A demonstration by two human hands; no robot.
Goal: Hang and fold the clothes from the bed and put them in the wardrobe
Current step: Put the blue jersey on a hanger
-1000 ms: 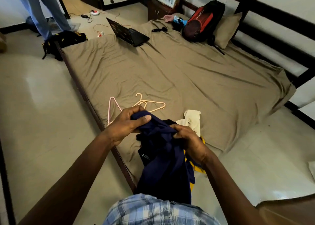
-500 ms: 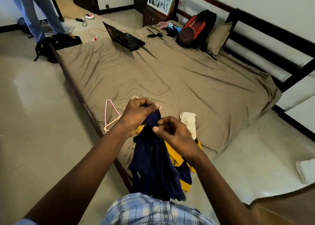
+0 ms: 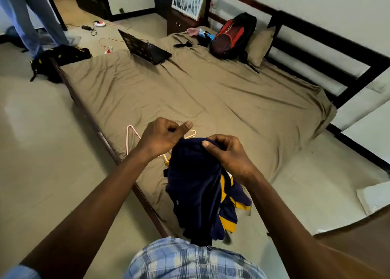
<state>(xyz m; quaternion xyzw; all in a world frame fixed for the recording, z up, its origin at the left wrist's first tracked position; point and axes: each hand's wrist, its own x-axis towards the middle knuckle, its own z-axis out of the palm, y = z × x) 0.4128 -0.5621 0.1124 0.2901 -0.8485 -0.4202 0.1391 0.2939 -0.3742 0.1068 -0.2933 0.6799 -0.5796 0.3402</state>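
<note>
**Navy garment (image 3: 195, 185) held up over the bed (image 3: 211, 101)'s near edge**

My right grip (image 3: 226, 155) clutches the garment's bunched top. My left grip (image 3: 162, 140) is curled against the cloth, but I cannot tell whether it pinches it. It hides most of the hangers (image 3: 127, 140) on the bed.

Navy garment (image 3: 196, 185) with yellow trim, tan bedsheet (image 3: 190, 92), pink hanger (image 3: 130, 137).

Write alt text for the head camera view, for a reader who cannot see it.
A person's left hand and right hand hold up a navy garment by its top edge over a tan-sheeted bed. A pink hanger lies on it; a laptop and red backpack sit farther back.
</note>
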